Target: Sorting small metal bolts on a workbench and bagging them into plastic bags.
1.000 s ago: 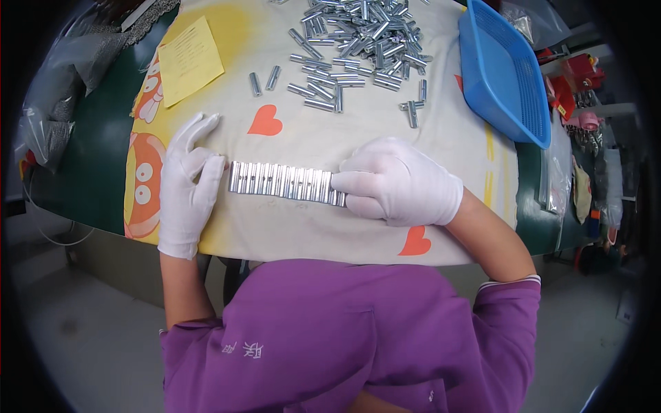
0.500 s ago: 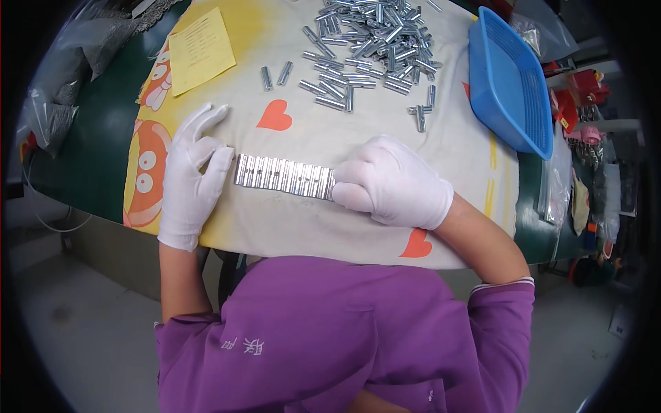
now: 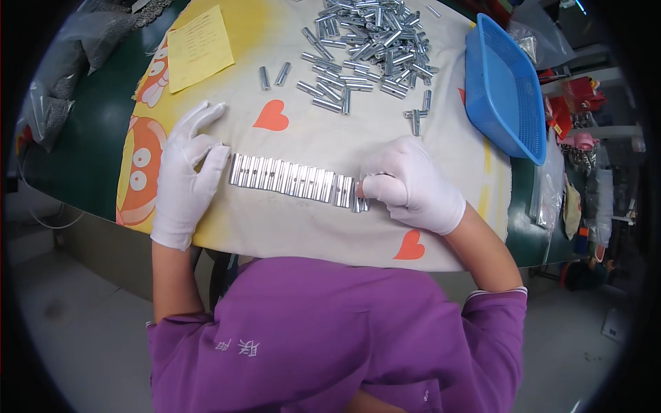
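Note:
A row of short silver metal tubes [image 3: 286, 180], some with small holes, lies side by side on the cloth in front of me. My left hand [image 3: 187, 182], in a white glove, is beside the row's left end. Its fingers are stretched up and apart, and nothing shows in them. At the other end my right hand [image 3: 413, 186], gloved in white with a bare fingertip showing, has its fingers curled and pressed on the last metal tubes [image 3: 359, 199]. Those end tubes sit slightly apart from the row and are partly hidden by the fingers.
A heap of similar loose tubes [image 3: 375, 48] spreads over the far middle of the cloth [image 3: 303, 234]. Two loose tubes lie near a yellow written slip [image 3: 200, 48] at far left. A blue plastic basket [image 3: 506, 89] stands at right; bagged parts [image 3: 55, 89] lie at far left.
My right hand has moved a little to the right along the row. More tubes show, with small gaps at that end. My left hand has kept its place beside the row.

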`<move>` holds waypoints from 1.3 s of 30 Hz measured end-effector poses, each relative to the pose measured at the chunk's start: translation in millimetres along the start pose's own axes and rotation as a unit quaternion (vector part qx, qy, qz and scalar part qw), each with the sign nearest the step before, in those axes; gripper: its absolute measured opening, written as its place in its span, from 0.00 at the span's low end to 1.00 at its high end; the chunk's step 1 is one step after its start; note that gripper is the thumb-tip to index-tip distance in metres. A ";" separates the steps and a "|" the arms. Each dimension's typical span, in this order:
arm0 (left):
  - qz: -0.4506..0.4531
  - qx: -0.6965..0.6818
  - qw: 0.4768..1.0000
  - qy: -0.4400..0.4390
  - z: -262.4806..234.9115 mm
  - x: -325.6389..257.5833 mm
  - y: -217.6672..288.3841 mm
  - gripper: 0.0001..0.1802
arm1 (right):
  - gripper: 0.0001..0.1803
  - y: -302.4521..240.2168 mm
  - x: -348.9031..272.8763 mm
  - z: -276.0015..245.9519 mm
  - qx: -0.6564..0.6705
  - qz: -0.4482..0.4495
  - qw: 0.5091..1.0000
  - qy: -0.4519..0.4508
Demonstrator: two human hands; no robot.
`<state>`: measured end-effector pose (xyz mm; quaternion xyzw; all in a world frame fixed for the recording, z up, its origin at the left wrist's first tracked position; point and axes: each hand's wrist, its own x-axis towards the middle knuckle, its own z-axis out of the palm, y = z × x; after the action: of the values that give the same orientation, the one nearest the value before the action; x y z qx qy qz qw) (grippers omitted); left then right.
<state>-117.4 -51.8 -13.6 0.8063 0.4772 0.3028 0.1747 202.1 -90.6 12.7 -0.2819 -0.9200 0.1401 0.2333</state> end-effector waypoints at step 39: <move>-0.008 -0.005 1.000 0.009 1.3 0.5 1.4 0.08 | 0.19 -0.7 21.7 16.4 -0.062 -0.014 0.994 -0.090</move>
<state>-115.5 -52.1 -13.6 0.7988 0.4838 0.3110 0.1764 177.6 -80.5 6.6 -0.2689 -0.9482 0.1044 0.1332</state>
